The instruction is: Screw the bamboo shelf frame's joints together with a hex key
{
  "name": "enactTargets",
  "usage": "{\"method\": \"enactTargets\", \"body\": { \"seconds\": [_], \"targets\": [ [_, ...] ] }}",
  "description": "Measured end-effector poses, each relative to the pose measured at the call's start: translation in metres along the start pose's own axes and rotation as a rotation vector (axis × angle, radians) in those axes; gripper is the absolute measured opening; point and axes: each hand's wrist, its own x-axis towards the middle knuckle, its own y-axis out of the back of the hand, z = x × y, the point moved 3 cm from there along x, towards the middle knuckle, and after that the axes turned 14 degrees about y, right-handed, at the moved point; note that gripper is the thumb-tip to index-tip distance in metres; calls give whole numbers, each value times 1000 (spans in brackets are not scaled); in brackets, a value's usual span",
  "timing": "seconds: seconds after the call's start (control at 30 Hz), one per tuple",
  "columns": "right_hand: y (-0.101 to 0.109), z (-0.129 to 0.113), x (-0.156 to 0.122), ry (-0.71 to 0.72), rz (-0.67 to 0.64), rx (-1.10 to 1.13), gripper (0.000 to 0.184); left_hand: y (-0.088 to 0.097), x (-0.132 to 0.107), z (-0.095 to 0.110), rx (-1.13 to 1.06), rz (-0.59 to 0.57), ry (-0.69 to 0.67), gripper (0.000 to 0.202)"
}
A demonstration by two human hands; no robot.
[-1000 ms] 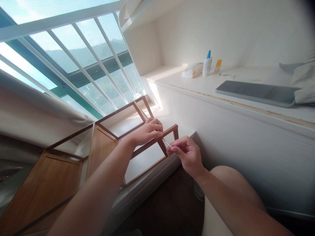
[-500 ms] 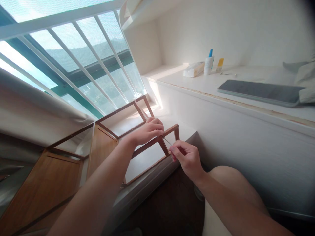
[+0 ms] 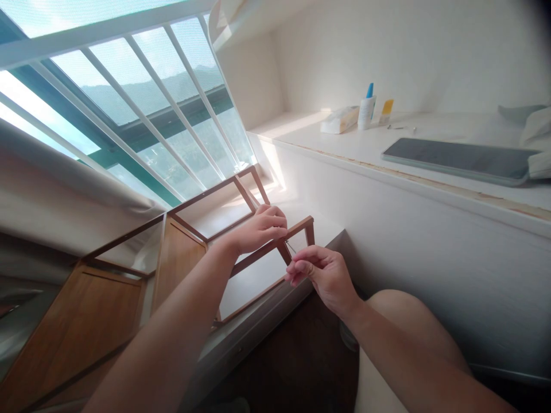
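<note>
A brown wooden shelf frame (image 3: 253,259) with open rectangular sections lies tilted along the sill. My left hand (image 3: 264,225) is closed over its upper rail, the fingertips curling down past the edge. Just right of that, my right hand (image 3: 321,274) pinches a thin metal rod, which looks like a hex key (image 3: 291,248). The rod's far end meets the rail near a crosspiece, by my left fingertips. The end inside my right fingers is hidden.
Wooden panels (image 3: 101,310) of the frame stretch to the lower left. On the white ledge at right are a phone (image 3: 460,160), a white bottle with a blue tip (image 3: 366,112), a yellow-capped container (image 3: 386,112), a small packet (image 3: 340,120) and small metal bits. A barred window stands behind.
My right fingers have turned and shifted slightly left around the thin rod. My left hand and the wooden frame stay in place.
</note>
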Motion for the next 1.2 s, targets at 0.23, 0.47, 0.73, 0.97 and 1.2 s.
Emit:
{"method": "enactTargets", "body": {
  "seconds": [0.23, 0.47, 0.73, 0.97, 1.2],
  "targets": [
    [6, 0, 1, -27, -14, 72, 27, 1, -1, 1, -25, 10, -13, 37],
    [11, -1, 0, 42, -21, -169, 27, 0, 0, 1, 6, 4, -2, 36],
    [8, -12, 6, 342, -25, -499, 24, -1, 1, -2, 15, 12, 6, 34],
    [3, -22, 8, 459, -161, -767, 29, -1, 1, -3, 5, 18, 10, 34],
    [7, -14, 11, 177, -69, -537, 46, -1, 0, 0, -6, 21, 7, 38]
  ]
}}
